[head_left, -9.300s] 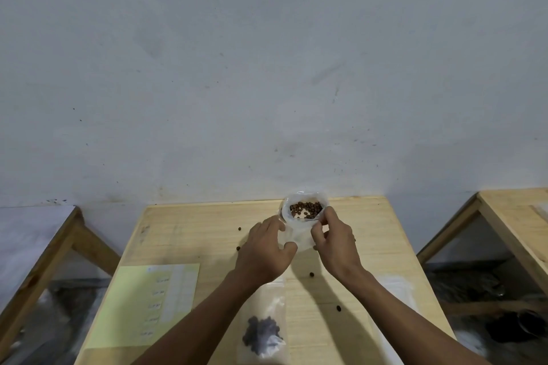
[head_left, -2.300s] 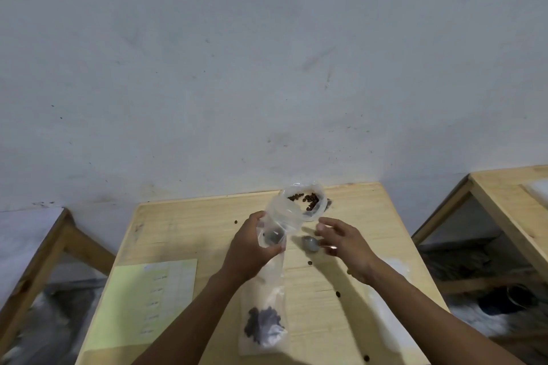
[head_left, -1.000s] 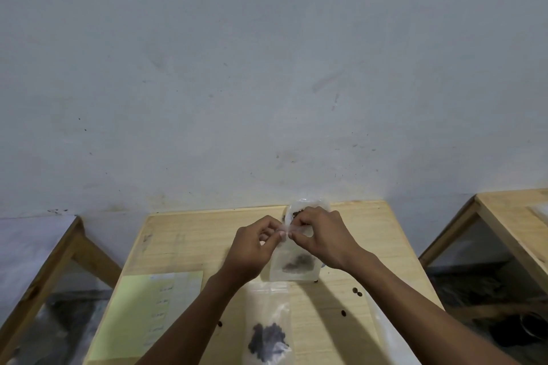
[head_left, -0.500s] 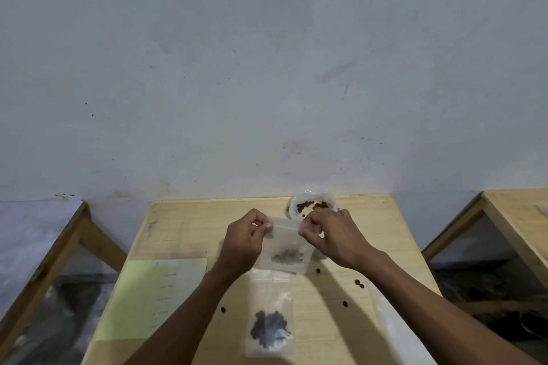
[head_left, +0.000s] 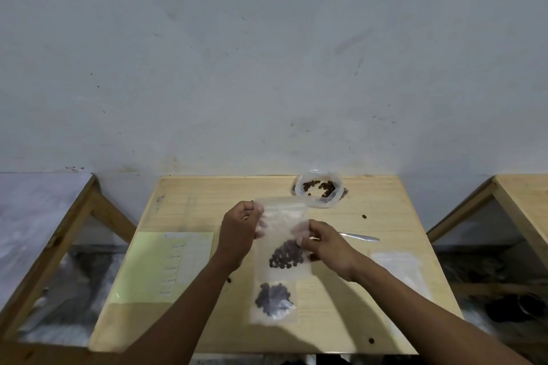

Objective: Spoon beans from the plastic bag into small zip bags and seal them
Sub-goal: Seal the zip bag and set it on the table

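Both hands grip one small zip bag (head_left: pixel 281 234) above the wooden table (head_left: pixel 370 299): the left hand (head_left: pixel 240 231) pinches its upper left edge near the zip strip, and the right hand (head_left: pixel 323 241) pinches its right side lower down, fingers curled on the plastic. A clump of dark beans (head_left: pixel 286 258) sits at the bottom of that held bag. Closest to the person, a second zip bag (head_left: pixel 274 302) lies flat on the table with its own dark pile of beans inside; whether its top is sealed I cannot tell. To the left lies a pale yellow-green sheet (head_left: pixel 160 270) carrying a column of small labels, and on the right a flat, clear plastic piece (head_left: pixel 394 261) rests near the table edge. A metal spoon (head_left: pixel 358 236) lies just beyond the right hand. A few loose beans dot the wood. Farthest back, near the wall, stands the open plastic bag (head_left: pixel 320 188), brown beans showing in its mouth.
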Demonstrator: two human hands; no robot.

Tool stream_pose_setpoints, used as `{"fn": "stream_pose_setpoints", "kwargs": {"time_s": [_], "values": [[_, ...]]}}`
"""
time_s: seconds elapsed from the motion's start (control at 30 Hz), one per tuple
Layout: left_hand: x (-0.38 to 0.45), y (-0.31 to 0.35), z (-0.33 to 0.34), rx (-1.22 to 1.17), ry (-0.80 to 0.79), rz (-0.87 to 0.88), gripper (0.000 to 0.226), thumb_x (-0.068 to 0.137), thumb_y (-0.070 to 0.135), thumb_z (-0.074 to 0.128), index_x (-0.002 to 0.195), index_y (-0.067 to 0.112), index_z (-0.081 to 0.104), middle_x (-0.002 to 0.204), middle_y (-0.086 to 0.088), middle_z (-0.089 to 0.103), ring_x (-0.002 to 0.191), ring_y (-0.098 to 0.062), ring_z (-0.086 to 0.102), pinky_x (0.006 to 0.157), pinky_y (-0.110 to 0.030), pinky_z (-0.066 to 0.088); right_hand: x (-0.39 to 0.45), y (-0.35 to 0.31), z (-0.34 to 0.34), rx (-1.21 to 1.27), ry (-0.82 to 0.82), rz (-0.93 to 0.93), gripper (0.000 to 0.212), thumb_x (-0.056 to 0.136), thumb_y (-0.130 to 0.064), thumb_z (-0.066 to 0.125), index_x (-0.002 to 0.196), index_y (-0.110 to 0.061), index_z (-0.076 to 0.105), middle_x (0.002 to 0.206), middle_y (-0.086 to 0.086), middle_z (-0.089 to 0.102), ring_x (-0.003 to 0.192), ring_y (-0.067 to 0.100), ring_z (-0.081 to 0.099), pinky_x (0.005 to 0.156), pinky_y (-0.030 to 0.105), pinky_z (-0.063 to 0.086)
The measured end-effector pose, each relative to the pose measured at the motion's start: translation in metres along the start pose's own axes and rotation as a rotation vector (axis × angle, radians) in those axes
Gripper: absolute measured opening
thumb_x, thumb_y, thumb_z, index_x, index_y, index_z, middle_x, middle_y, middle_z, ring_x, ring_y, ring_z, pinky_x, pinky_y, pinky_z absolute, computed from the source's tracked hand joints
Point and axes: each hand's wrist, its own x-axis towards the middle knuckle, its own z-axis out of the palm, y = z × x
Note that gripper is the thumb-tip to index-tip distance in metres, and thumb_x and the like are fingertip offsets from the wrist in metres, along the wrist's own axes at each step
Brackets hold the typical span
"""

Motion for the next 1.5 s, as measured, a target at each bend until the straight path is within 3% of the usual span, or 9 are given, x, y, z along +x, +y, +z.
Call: {"fn": "stream_pose_setpoints", "kwargs": {"time_s": [0.23, 0.43, 0.6, 0.67, 0.8, 0.93, 1.1, 1.3, 1.5], "values": [[-0.019, -0.07, -0.003, 0.227, -0.068, -0.349, 0.026, 0.093, 0.024, 0.06, 0.117, 0.013, 0.062, 0.102, -0.005, 0.067, 0.087, -0.02, 0.064, 0.078, -0.036, 0.055, 0.003, 0.037, 0.029, 0.122, 0.143, 0.258, 0.006, 0.094, 0.002, 0.056, 0.098, -0.001, 0.059, 0.069, 0.012, 0.057, 0.047, 0.013, 0.053, 0.042, 0.021, 0.04], [-0.046, -0.094, -0.002, 0.472, -0.119, -0.312, 0.044, 0.089, 0.015, 0.06, 0.132, 0.006, 0.056, 0.131, -0.011, 0.059, 0.111, -0.02, 0.057, 0.085, -0.024, 0.04, 0.006, 0.071, 0.049, -0.184, 0.309, 0.273, 0.026, 0.085, -0.007, 0.064, 0.107, -0.015, 0.053, 0.091, 0.014, 0.069, 0.072, 0.026, 0.065, 0.056, 0.03, 0.049], [-0.052, -0.096, -0.002, 0.523, -0.177, -0.285, 0.021, 0.091, 0.016, 0.055, 0.111, 0.01, 0.062, 0.106, -0.01, 0.068, 0.092, -0.022, 0.063, 0.081, -0.035, 0.053, 0.007, 0.075, 0.062, -0.379, 0.193, 0.136, 0.022, 0.076, -0.028, 0.067, 0.084, -0.007, 0.065, 0.074, 0.01, 0.071, 0.066, 0.027, 0.068, 0.059, 0.04, 0.057], [-0.051, -0.096, -0.003, 0.55, -0.176, -0.301, 0.037, 0.094, 0.021, 0.053, 0.128, 0.007, 0.052, 0.119, -0.013, 0.063, 0.103, -0.026, 0.062, 0.079, -0.029, 0.049, 0.011, 0.08, 0.063, -0.395, 0.172, 0.145, 0.031, 0.069, -0.037, 0.063, 0.078, -0.007, 0.066, 0.07, 0.011, 0.071, 0.063, 0.029, 0.068, 0.056, 0.039, 0.056], [-0.053, -0.098, -0.002, 0.599, -0.197, -0.364, 0.052, 0.092, 0.03, 0.054, 0.134, 0.0, 0.046, 0.127, -0.018, 0.058, 0.109, -0.03, 0.059, 0.089, -0.035, 0.05, 0.007, 0.071, 0.062, -0.343, 0.167, 0.177, 0.006, 0.08, -0.011, 0.065, 0.075, -0.01, 0.061, 0.071, 0.011, 0.068, 0.062, 0.024, 0.063, 0.055, 0.035, 0.05], [-0.051, -0.091, 0.001, 0.784, -0.177, -0.337, 0.058, 0.09, 0.037, 0.053, 0.139, 0.009, 0.039, 0.135, -0.017, 0.044, 0.12, -0.034, 0.046, 0.102, -0.04, 0.041, 0.004, 0.068, 0.051, -0.282, 0.165, 0.244, 0.014, 0.084, -0.002, 0.058, 0.075, -0.011, 0.052, 0.066, 0.0, 0.051, 0.059, 0.012, 0.046, 0.055, 0.027, 0.04], [-0.043, -0.068, 0.027, 0.685, -0.123, -0.15, 0.047, 0.09, 0.018, 0.057, 0.135, 0.016, 0.045, 0.129, -0.012, 0.045, 0.111, -0.025, 0.05, 0.095, -0.033, 0.043, -0.008, 0.075, 0.004, -0.358, 0.291, 0.205, 0.049, 0.088, -0.014, 0.057, 0.136, -0.007, 0.051, 0.117, 0.015, 0.059, 0.105, 0.025, 0.059, 0.088, 0.03, 0.048], [-0.04, -0.054, 0.104, 0.519, -0.415, -0.218, 0.036, 0.09, 0.018, 0.057, 0.126, 0.017, 0.055, 0.114, -0.004, 0.062, 0.097, -0.015, 0.061, 0.069, -0.011, 0.044, -0.039, 0.094, -0.074, -0.482, 0.573, 0.229, 0.052, 0.091, -0.017, 0.058, 0.141, -0.009, 0.046, 0.131, 0.017, 0.051, 0.118, 0.032, 0.053, 0.101, 0.035, 0.043], [-0.06, -0.056, 0.181, 0.399, -0.647, -0.491, 0.049, 0.087, 0.023, 0.058, 0.134, 0.011, 0.05, 0.096, 0.0, 0.061, 0.089, -0.021, 0.06, 0.073, -0.029, 0.049, -0.084, 0.129, -0.121, -0.583, 0.692, 0.489, 0.057, 0.092, -0.026, 0.054, 0.145, -0.016, 0.037, 0.144, 0.017, 0.034, 0.133, 0.037, 0.033, 0.105, 0.045, 0.037]]}}
